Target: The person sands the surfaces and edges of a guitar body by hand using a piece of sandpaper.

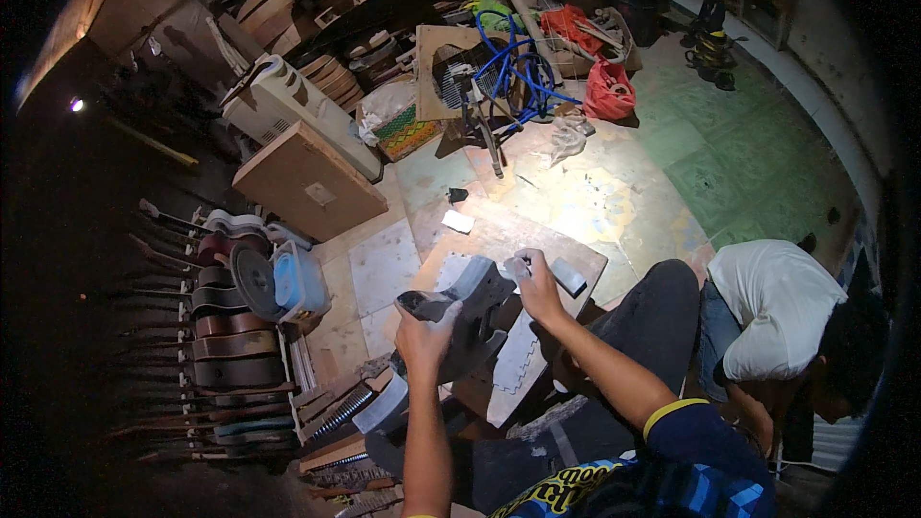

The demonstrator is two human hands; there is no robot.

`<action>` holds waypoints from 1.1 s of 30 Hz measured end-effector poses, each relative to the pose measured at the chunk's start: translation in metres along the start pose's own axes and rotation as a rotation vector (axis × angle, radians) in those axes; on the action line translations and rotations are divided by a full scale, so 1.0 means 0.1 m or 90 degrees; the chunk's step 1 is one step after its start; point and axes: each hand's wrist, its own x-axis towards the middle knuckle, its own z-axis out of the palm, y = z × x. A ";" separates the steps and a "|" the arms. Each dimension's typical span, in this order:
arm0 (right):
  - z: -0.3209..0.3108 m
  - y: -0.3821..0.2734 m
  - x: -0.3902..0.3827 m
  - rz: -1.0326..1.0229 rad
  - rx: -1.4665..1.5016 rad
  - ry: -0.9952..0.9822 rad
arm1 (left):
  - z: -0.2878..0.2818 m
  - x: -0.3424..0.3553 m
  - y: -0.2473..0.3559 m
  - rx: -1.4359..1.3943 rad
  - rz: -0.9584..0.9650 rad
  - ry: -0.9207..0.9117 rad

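Observation:
My left hand (pixel 429 336) is closed round the edge of a dark grey, curved piece (pixel 470 299), shaped like a small guitar body with rounded horns. It is held tilted above a wooden board (pixel 499 218) on the floor. Close to the piece's upper right end is my right hand (pixel 533 280), its fingers pinched together; a small pale bit shows at the fingertips, too small to name. A grey block (pixel 569 276) lies on the board beside that hand. Below the right wrist is a white sheet (pixel 515 357) with a jagged edge. A white scrap (pixel 458 221) rests at the board's far end.
Guitars (pixel 235 345) stand in a row at left, beside a clear tub (pixel 305 283) with a blue item. A brown panel (pixel 312 182) and a blue hose (pixel 499 67) lie farther off. Another person in a white shirt (pixel 777 302) bends at right. A red bag (pixel 609 91) sits behind.

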 end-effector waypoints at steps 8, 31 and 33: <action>0.88 -0.10 -0.39 -0.183 0.014 0.002 | 0.11 0.16 -0.07 0.004 -0.075 0.002; 1.07 -0.65 -0.58 -0.073 0.082 0.109 | 0.10 -0.06 -0.14 -0.088 -0.006 -0.027; 1.00 -0.49 -0.51 -0.110 0.015 0.111 | 0.21 -0.01 -0.32 -0.078 0.002 -0.027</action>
